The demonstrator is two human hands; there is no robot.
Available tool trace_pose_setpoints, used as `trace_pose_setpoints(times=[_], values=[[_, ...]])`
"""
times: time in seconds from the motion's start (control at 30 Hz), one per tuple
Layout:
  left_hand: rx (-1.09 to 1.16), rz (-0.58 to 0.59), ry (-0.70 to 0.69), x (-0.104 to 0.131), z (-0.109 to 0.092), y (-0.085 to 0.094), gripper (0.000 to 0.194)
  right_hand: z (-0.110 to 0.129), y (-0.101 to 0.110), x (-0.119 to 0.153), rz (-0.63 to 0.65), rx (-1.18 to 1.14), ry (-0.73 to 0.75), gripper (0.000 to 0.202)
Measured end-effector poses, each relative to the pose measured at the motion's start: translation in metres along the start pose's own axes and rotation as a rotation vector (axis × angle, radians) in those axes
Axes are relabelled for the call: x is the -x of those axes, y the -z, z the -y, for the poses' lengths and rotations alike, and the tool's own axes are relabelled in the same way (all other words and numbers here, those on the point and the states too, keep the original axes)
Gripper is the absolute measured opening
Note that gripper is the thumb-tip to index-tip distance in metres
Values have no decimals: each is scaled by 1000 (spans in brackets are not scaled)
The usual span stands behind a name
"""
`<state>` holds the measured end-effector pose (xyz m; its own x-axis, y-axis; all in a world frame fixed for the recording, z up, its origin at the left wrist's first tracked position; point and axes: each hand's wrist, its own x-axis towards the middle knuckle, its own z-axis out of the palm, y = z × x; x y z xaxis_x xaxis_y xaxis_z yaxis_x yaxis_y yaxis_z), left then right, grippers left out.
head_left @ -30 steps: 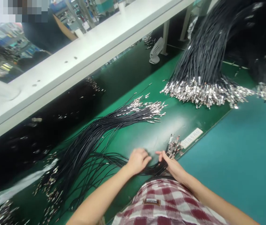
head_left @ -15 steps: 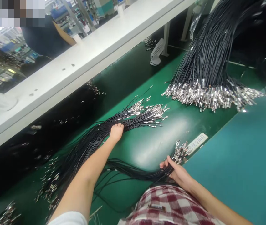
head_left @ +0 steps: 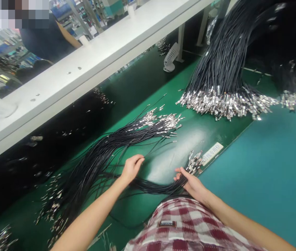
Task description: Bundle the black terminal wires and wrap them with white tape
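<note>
My left hand point(head_left: 133, 168) is pinched on a thin black cable point(head_left: 154, 147) whose tip points up and right over the green mat. Just above it lies a large bundle of black cables point(head_left: 101, 150) with silver connectors. Near my body, my right hand point(head_left: 189, 183) is wrapped round a smaller bundle of black cables point(head_left: 153, 187), just below its silver connectors point(head_left: 195, 162). This smaller bundle trails left beneath my left hand.
A thick hanging cable bundle point(head_left: 223, 59) rests its connectors on the green mat point(head_left: 134, 205) at upper right. A white shelf point(head_left: 90, 59) crosses the upper left. Also there: a labelled strip point(head_left: 213, 153), a white clip-like object point(head_left: 171, 57) and a person point(head_left: 47, 38) beyond.
My left hand has come off the large bundle and moved down toward me, drawing a single cable with it. My right hand keeps its hold; the whole view has shifted slightly.
</note>
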<state>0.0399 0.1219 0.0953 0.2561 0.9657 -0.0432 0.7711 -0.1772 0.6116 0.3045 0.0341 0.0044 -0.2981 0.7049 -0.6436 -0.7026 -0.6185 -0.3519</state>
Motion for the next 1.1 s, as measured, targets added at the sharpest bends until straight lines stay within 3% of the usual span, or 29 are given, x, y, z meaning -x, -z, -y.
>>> trace_pose_setpoints(times=[0.1, 0.2, 0.4, 0.53, 0.73, 0.87, 1.0, 1.1], values=[[382, 100, 222, 38, -23, -31, 35, 0, -2, -1, 65, -107, 55, 43], [563, 208, 346, 74, -36, -57, 45, 2, -5, 0, 76, -190, 98, 37], [686, 226, 512, 116, -26, -76, 59, 0, -2, 0, 11, -234, 74, 24], [680, 270, 514, 117, -24, -76, 57, -2, -3, 2, -39, -121, 122, 30], [487, 254, 212, 82, -57, -94, 33, -1, -12, 10, -41, 24, 161, 43], [430, 220, 149, 61, -72, -106, 31, -1, -11, 12, 23, -26, 165, 42], [508, 227, 226, 70, -58, -103, 42, -1, -3, 7, 32, -185, 160, 42], [497, 216, 304, 86, -45, -92, 49, -2, -1, 5, -2, -172, 155, 38]])
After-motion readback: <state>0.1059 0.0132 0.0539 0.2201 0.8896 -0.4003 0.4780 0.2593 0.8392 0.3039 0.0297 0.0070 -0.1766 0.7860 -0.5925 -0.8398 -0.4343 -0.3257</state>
